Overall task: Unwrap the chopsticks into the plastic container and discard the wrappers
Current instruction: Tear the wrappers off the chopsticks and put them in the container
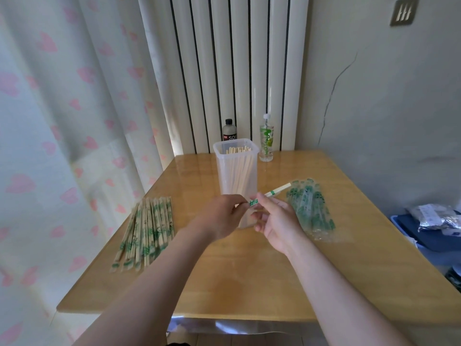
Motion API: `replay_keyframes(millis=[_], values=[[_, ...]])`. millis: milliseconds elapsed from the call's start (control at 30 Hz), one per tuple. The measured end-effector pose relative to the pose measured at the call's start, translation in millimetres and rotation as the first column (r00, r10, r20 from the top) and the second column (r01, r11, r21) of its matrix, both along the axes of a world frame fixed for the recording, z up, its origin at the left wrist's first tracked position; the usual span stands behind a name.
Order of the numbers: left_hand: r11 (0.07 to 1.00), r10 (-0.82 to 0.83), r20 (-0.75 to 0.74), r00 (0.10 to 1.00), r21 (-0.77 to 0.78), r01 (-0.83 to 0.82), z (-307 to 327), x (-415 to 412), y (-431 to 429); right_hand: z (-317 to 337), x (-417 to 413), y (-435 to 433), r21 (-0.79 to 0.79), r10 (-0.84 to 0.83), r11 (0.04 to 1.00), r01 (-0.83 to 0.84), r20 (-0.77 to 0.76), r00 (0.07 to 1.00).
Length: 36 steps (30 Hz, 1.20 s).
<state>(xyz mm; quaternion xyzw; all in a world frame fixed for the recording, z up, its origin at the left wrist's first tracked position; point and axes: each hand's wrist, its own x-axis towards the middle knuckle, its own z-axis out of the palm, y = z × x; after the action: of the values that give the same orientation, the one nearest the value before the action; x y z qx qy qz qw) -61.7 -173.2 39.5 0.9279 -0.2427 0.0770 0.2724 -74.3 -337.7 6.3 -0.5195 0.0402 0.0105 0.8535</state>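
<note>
Wrapped chopsticks (144,231) are lying in a fanned pile at the table's (249,270) left side, waiting to be opened. Left hand (222,216) is pinching the green-printed end of one wrapped pair (272,193) between thumb and forefinger, its other fingers curled loosely. Plastic container (235,168) is standing upright just behind the hands, holding a bundle of bare sticks on end. Right hand (277,221) is gripping the same pair further along, fingers curled round it, with the far end pointing up and right. Empty wrappers (309,208) are piling up on the table's right side, near the right hand. Judging the step as opening the sleeve: the left pinch should be holding film only while the right is drawing the sticks out straight along their length, so nothing splinters or tears short. Dark bottle (229,131) behind the container is showing "SO" in white; the clear bottle (266,138) is carrying green lettering too blurred to read, as is the wrapper print.
</note>
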Motion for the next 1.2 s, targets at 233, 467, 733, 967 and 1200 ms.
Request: replay_keyframes(millis=[233,467,733,967,1200], values=[[0.999,0.000,0.001,1.000,0.035,0.000,-6,5,21,0,-1,-44,0.056,-0.172,0.983,0.175,-0.056,0.983],[0.875,0.337,-0.003,0.942,-0.368,-0.314,22,10,50,-4,-3,-63,0.175,-0.354,0.915,0.365,-0.090,0.931],[0.704,0.335,-0.125,0.934,-0.626,-0.336,35,5,37,8,0,-47,0.139,-0.356,0.923,0.358,-0.038,0.934],[0.515,0.294,-0.184,0.938,-0.797,-0.317,56,12,35,74,13,-46,0.152,-0.429,0.899,0.412,0.110,0.897],[0.240,0.287,-0.200,0.937,-0.932,-0.272,80,15,48,154,37,-39,0.028,-0.545,0.826,0.564,0.300,0.783]])
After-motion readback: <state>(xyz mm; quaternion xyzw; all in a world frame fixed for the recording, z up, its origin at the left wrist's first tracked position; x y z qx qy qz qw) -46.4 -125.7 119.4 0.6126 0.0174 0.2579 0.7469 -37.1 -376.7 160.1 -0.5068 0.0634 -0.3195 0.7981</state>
